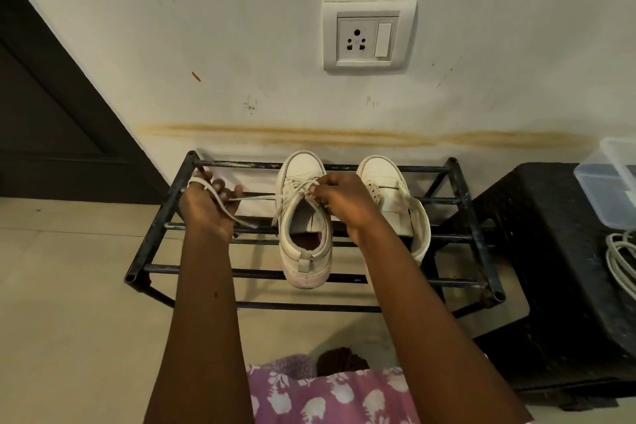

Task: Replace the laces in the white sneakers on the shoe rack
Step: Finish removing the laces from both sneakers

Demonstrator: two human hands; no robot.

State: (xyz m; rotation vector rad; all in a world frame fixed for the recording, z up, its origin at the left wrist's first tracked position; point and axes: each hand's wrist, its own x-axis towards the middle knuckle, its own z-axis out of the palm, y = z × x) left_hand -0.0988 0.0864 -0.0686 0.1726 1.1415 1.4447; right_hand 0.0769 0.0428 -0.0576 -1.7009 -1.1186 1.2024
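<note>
**A:** Head view: shoe rack (pixel 457 203), laced sneaker (pixel 303 251) mid-rack on the top rails, second sneaker (pixel 382 175) just beside it.
**B:** Hands?
**A:** Left grip (pixel 206 206) curled round the lace (pixel 254 198), drawn taut sideways. Right grip (pixel 340 196) pinches the lace crossing at the top eyelets.
**B:** I'd pull level with the eyelet, slowly. Right pins the shoe so it can't slide between rails.
</note>
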